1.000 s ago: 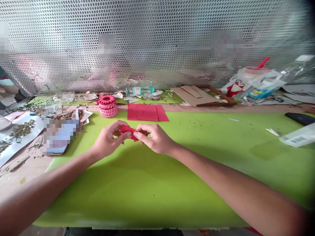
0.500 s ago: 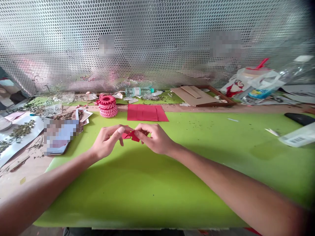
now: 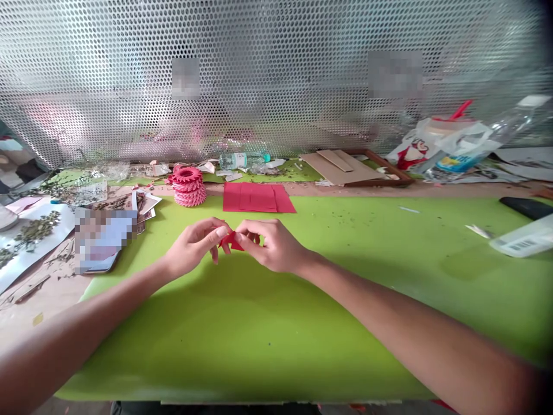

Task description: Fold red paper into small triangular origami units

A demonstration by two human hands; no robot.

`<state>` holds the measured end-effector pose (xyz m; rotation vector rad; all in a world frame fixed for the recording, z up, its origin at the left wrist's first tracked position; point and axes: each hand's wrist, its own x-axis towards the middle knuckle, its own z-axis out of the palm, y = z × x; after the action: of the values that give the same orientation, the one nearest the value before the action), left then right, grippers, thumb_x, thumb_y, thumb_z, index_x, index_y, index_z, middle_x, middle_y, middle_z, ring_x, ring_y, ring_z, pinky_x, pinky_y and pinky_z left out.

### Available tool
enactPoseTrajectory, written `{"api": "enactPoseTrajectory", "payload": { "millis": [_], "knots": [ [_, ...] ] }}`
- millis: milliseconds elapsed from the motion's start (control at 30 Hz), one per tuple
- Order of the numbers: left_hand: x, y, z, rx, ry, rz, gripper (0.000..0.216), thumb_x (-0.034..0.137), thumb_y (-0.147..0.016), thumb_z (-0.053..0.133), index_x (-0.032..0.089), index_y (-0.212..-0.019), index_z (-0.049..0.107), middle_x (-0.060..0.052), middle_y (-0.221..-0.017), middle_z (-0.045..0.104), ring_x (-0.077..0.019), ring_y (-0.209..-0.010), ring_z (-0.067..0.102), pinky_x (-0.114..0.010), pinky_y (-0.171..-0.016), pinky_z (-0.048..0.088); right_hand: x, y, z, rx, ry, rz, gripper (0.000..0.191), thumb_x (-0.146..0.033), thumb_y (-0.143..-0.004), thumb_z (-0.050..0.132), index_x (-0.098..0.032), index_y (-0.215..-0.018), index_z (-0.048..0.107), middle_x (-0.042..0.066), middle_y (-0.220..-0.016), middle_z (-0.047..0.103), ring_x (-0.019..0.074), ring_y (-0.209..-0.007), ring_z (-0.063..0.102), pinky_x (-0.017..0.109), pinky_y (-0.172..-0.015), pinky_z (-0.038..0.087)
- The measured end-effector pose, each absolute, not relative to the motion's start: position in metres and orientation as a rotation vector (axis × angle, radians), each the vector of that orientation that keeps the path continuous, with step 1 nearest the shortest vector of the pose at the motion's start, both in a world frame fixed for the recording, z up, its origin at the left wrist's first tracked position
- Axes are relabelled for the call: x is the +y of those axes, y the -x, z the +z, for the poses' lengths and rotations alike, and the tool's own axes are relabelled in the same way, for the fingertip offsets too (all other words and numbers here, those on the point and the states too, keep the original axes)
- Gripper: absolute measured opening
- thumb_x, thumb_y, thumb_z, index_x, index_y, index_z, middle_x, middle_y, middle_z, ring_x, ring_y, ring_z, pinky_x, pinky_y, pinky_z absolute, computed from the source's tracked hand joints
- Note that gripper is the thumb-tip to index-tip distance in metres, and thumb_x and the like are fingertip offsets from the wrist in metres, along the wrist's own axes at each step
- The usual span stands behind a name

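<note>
Our right hand (image 3: 276, 246) pinches folded red paper (image 3: 236, 244), red sheets (image 3: 258, 199) at one o'clock; unclear whether our left hand (image 3: 194, 246) grips.

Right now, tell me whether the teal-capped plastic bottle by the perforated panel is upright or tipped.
Tipped: the teal-capped plastic bottle lies on its side, lengthwise along the perforated panel, its cap toward the right.

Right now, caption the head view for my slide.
Bare right hand pinches a small folded red paper piece, bare left hand alongside, above a smooth green tabletop.
</note>
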<state>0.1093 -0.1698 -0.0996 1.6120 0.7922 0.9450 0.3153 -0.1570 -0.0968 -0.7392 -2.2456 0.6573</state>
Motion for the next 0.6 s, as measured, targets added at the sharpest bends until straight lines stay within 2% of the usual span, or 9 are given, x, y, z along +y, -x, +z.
{"api": "enactPoseTrajectory", "payload": {
  "millis": [333,600],
  "knots": [
    [-0.1660,-0.1091,-0.1048,0.822,-1.475,0.825,0.041,0.048,-0.074,0.077,0.013,-0.088,0.061,-0.002,-0.076,0.063,-0.0128,-0.067,0.062,-0.022,-0.053,0.052,-0.1551,-0.3170,-0.0973,-2.323,0.703,0.531,0.020,-0.023,-0.094,0.050,-0.016,-0.082,0.065,0.002,-0.069,0.067,0.0111,-0.054,0.054,0.024,-0.051,0.040],
    [-0.1654,-0.1072,-0.1070,0.950,-1.594,0.810,0.040,0.048,-0.073,0.078,0.012,-0.084,0.064,-0.001,-0.068,0.062,-0.0103,-0.058,0.057,-0.022,-0.054,0.051,-0.1555,-0.3160,-0.0968,-2.324,0.724,0.630,0.021,-0.025,-0.094,0.050,-0.016,-0.082,0.065,0.002,-0.068,0.065,0.0113,-0.055,0.054,0.024,-0.051,0.040]
  ]
}}
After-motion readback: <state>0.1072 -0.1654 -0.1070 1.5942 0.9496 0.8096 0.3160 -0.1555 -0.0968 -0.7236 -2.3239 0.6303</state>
